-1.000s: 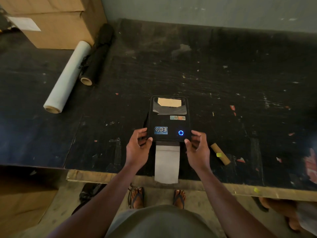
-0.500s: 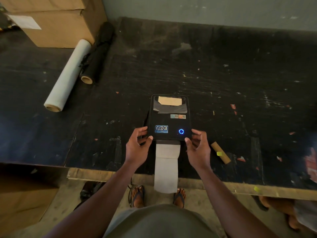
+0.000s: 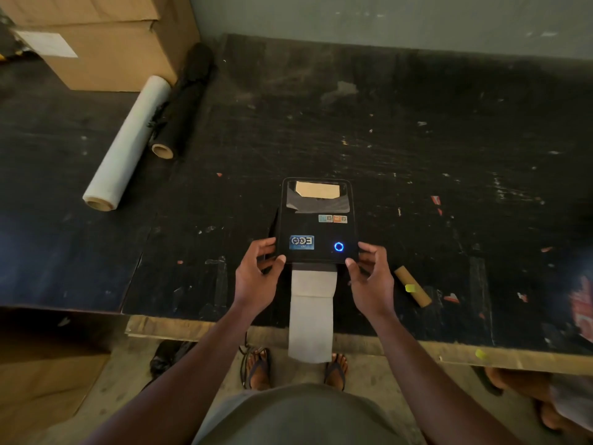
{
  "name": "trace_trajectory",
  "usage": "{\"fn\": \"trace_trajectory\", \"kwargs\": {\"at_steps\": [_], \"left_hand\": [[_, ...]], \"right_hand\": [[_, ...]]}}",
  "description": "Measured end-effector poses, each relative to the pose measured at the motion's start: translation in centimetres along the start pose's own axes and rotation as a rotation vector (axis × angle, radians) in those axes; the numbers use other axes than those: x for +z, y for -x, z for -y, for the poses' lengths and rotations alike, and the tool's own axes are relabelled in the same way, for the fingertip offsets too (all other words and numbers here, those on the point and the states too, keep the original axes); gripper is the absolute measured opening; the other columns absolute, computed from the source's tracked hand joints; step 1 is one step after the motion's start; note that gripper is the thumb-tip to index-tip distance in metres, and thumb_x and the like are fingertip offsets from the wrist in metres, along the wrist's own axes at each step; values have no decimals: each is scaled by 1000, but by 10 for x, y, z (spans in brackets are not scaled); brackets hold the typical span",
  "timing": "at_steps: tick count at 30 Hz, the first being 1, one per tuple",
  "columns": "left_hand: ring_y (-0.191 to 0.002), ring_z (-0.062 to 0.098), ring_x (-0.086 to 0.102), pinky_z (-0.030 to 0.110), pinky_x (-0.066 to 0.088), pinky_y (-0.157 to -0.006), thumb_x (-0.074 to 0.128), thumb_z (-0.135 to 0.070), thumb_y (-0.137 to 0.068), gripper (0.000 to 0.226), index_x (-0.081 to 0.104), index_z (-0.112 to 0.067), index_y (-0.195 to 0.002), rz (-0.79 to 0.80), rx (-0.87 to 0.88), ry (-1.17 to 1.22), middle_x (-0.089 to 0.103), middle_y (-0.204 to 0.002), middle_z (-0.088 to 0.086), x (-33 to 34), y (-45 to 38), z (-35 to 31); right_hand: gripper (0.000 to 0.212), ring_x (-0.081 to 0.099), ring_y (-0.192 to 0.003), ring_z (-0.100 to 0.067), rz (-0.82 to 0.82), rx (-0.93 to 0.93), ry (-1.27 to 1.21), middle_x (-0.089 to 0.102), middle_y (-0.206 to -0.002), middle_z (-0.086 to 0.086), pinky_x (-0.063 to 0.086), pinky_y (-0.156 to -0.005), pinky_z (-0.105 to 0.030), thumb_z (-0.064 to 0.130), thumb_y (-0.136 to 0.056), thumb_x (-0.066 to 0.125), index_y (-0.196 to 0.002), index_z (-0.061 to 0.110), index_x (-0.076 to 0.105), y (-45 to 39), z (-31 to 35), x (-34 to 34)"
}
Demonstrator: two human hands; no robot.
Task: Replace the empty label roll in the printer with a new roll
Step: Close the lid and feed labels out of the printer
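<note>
A black label printer (image 3: 317, 226) sits closed on the dark table, a blue ring lit on its lid. A strip of white labels (image 3: 311, 316) comes out of its front slot and hangs over the table's front edge. My left hand (image 3: 256, 277) touches the printer's front left corner with thumb and fingers. At the front right corner my right hand (image 3: 369, 279) does the same. An empty brown cardboard core (image 3: 412, 285) with a yellow tag lies on the table just right of my right hand.
A white film roll (image 3: 126, 144) and a black roll (image 3: 183, 101) lie at the back left, beside cardboard boxes (image 3: 106, 40). The table's wooden front edge (image 3: 192, 329) runs below my hands. Another person's feet show at the lower right.
The label strip has fed further out of the slot and now hangs lower past the table edge. Both hands stay at the printer's front corners.
</note>
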State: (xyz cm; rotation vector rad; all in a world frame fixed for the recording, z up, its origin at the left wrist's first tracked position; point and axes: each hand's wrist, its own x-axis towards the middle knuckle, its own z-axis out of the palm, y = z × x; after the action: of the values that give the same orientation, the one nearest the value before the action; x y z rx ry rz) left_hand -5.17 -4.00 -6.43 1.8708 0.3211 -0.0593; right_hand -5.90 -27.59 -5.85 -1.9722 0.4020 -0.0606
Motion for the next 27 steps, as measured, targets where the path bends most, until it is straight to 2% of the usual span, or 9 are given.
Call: {"fn": "trace_trajectory", "kwargs": {"at_steps": [4,8,12,15,19,24,27], "left_hand": [[-120,12,69,17,58,-84,73,-22,-98,43,57,-32,-137,-1,-2,4,67,-132,-10,0,0,0],[-118,11,70,15,57,-84,73,-23,-98,44,57,-32,-138,-9,-7,-5,67,-131,-12,1,0,0],[-119,10,69,13,55,-81,73,-23,-98,43,56,-35,-136,-9,-11,-9,66,-130,-13,1,0,0],[-119,10,69,11,54,-78,73,-24,-98,44,56,-34,-137,-8,-10,-24,65,-133,-12,1,-1,-1],[-119,11,68,15,54,-83,72,-25,-98,44,55,-34,-138,2,-6,-36,65,-136,-8,0,-1,0],[-119,12,69,20,58,-87,73,-25,-98,42,57,-37,-135,-4,-6,-37,66,-133,-10,1,-2,2],[-119,16,70,34,63,-92,73,-24,-98,39,59,-34,-133,-4,5,-42,66,-132,-8,1,-2,3]], "right_hand": [[45,59,-100,6,-6,-3,-2,59,-121,11,60,-82,-27,18,-95,72,-134,29,52,1,1,0],[45,58,-101,8,0,1,-6,59,-121,12,50,-76,-13,19,-95,73,-134,29,53,1,2,0],[46,57,-102,10,-1,7,7,60,-122,10,48,-74,-11,20,-94,73,-134,29,53,1,1,0],[46,60,-102,6,-8,-2,7,62,-123,8,53,-77,-16,20,-94,73,-134,29,53,1,1,-1],[45,65,-106,-7,-4,-4,2,61,-120,9,64,-83,-37,19,-94,73,-134,28,53,1,2,-2],[45,63,-101,-1,-19,-13,20,61,-118,10,64,-83,-36,17,-94,73,-134,25,54,1,2,-1],[44,63,-101,-3,-35,-15,31,63,-119,5,63,-81,-33,15,-94,73,-133,23,55,2,3,-1]]}}
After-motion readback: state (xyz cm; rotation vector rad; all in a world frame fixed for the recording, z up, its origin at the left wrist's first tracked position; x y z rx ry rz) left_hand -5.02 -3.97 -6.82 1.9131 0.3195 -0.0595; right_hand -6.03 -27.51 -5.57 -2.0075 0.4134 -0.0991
